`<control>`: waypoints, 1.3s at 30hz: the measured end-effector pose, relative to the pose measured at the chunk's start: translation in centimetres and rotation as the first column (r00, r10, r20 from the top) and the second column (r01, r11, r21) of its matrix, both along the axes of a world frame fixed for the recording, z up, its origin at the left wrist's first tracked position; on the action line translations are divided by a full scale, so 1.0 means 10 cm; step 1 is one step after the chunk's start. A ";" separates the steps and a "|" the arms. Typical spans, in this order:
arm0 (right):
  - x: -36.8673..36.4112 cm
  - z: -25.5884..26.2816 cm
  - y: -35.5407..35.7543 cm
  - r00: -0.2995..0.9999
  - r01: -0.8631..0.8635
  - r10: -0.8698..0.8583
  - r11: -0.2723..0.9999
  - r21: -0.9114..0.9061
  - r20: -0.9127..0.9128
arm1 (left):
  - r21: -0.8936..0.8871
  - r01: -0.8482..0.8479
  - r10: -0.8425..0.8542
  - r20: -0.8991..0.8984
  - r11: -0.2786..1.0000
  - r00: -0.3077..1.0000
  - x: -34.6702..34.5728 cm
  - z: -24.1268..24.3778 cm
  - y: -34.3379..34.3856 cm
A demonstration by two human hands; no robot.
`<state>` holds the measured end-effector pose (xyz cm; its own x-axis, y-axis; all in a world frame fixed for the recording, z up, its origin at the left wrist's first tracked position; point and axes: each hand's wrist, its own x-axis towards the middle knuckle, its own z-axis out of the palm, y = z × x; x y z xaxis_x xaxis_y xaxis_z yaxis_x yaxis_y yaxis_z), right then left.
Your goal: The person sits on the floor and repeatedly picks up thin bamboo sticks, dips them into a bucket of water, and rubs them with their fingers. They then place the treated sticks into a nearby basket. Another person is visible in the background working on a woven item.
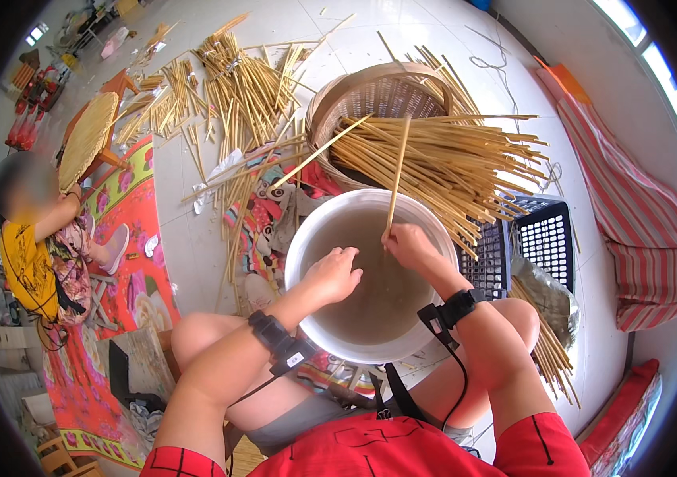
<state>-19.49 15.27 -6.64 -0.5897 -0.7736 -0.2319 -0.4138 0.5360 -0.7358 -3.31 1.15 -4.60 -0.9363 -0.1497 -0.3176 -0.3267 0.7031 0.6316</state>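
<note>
A white bucket (292, 268) of murky brownish water (368, 319) stands between my knees. My right hand (411, 245) grips a thin yellow plant stalk (399, 173) near its lower end, over the water. The stalk rises nearly upright towards a wicker basket (318, 113); whether its lower tip is wet is hard to tell. Over the left part of the bucket, my left hand (334, 273) holds nothing, its fingers somewhat apart. A thick pile of similar stalks (434, 149) lies across the basket's mouth, ends pointing right. One loose stalk (320, 152) slants out from the basket's left side.
Dark plastic crates (544, 238) stand right of the bucket. Stalk bundles (243, 101) lie spread on the tiled floor beyond. At left a person (46, 256) sits by a floral mat (130, 298), touching a round woven piece (85, 143). Striped cloth (618, 179) hangs at right.
</note>
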 end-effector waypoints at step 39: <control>0.10 0.93 -0.32 0.951 0.215 -0.068 0.848 -0.485 0.302 | -0.013 -0.050 0.046 -0.223 0.999 0.974 0.05 0.25 0.08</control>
